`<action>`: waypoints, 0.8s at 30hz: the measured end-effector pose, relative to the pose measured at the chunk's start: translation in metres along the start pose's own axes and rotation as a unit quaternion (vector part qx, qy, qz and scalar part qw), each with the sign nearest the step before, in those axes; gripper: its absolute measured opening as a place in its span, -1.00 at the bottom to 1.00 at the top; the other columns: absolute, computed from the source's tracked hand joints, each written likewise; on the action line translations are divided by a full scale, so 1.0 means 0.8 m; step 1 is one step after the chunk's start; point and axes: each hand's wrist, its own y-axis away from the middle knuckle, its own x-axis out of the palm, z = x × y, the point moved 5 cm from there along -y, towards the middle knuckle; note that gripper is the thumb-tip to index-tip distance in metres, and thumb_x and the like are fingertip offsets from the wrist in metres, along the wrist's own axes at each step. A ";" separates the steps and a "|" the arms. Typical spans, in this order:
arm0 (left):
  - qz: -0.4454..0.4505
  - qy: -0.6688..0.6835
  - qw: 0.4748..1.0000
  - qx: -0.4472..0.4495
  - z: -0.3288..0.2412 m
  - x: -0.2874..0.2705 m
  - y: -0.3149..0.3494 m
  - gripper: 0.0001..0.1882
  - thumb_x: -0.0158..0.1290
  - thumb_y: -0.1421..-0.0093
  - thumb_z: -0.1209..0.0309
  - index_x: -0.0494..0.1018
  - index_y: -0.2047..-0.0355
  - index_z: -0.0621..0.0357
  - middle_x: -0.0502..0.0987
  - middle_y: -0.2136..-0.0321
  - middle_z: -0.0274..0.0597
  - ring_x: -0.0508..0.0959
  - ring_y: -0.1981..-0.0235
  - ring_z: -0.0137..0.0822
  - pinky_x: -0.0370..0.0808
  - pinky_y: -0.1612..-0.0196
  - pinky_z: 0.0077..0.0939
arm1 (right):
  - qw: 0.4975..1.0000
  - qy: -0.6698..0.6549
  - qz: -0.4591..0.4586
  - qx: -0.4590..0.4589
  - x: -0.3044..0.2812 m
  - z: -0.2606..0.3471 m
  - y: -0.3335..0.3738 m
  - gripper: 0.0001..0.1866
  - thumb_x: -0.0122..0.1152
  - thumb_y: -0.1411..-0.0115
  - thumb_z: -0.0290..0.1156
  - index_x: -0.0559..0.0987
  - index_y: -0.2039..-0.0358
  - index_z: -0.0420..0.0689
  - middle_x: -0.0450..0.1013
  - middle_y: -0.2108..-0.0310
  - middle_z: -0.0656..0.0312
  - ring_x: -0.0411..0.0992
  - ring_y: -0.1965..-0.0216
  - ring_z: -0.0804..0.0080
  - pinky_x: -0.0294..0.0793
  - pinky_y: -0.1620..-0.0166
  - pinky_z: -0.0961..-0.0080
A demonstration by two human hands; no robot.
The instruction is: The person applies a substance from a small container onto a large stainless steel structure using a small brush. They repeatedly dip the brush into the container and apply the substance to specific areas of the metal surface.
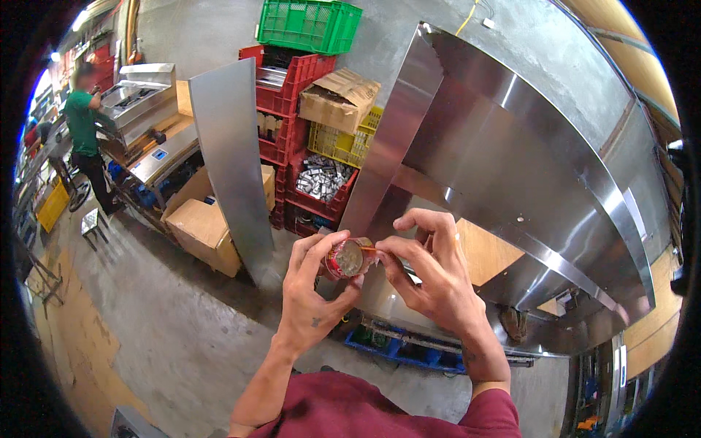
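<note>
My left hand (310,296) is wrapped round a small red round container (349,258), fingers on its far side and thumb underneath. Its open-looking round face is tilted toward me and shows a greyish, cloudy inside; I cannot make out what this is. My right hand (438,270) is right beside it. Its thumb and forefinger pinch a thin orange strip (369,249) at the container's right edge, while the other fingers are curled and raised. Whether the strip is joined to the container is too small to tell.
A large stainless steel panel structure (496,146) stands ahead and right. Red crates (310,84), a green crate (307,25) and cardboard boxes (339,98) are stacked by the wall. A metal sheet (230,160) leans left of them. A person in green (82,120) works far left.
</note>
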 end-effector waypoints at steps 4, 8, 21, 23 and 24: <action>0.012 0.014 1.000 -0.021 0.010 -0.010 0.007 -0.24 0.41 -0.16 0.64 0.49 -0.39 0.17 0.45 -0.23 -0.12 0.61 -0.19 -0.24 0.65 -0.19 -0.39 | 1.000 0.010 0.020 0.013 0.021 0.004 -0.002 -0.71 0.56 -0.25 -0.50 0.72 0.03 -0.13 0.40 -0.13 0.08 0.42 0.09 0.11 0.57 0.08 0.23; 0.017 0.014 1.000 -0.014 0.011 -0.023 0.011 -0.25 0.41 -0.16 0.63 0.50 -0.39 0.16 0.45 -0.24 -0.11 0.61 -0.19 -0.24 0.65 -0.20 -0.38 | 0.999 0.012 0.032 0.001 0.033 0.012 -0.006 -0.72 0.56 -0.26 -0.49 0.73 0.03 -0.10 0.39 -0.13 0.09 0.41 0.08 0.12 0.56 0.09 0.23; -0.015 -0.005 0.999 -0.050 0.017 -0.035 0.007 -0.34 0.36 -0.22 0.64 0.50 -0.34 0.23 0.45 -0.24 -0.11 0.60 -0.21 -0.23 0.65 -0.24 -0.35 | 0.967 0.104 -0.233 -0.001 -0.026 -0.004 -0.042 -0.76 0.46 -0.24 -0.66 0.65 0.12 -0.13 0.49 0.00 0.04 0.48 -0.03 0.16 0.51 -0.13 0.25; -0.027 0.015 0.998 -0.048 0.024 -0.032 0.009 -0.33 0.36 -0.21 0.64 0.49 -0.35 0.25 0.45 -0.24 -0.12 0.60 -0.21 -0.23 0.66 -0.22 -0.35 | 0.935 0.165 -0.312 -0.028 -0.043 -0.024 -0.058 -0.76 0.40 -0.28 -0.66 0.63 0.07 -0.15 0.50 -0.01 0.02 0.48 -0.07 0.14 0.51 -0.14 0.23; -0.034 0.024 0.998 -0.049 0.026 -0.034 0.008 -0.32 0.36 -0.21 0.64 0.48 -0.35 0.26 0.45 -0.24 -0.12 0.60 -0.21 -0.24 0.66 -0.22 -0.35 | 0.918 0.194 -0.344 -0.042 -0.051 -0.037 -0.069 -0.75 0.38 -0.30 -0.67 0.61 0.05 -0.16 0.51 -0.02 0.01 0.48 -0.09 0.14 0.51 -0.14 0.23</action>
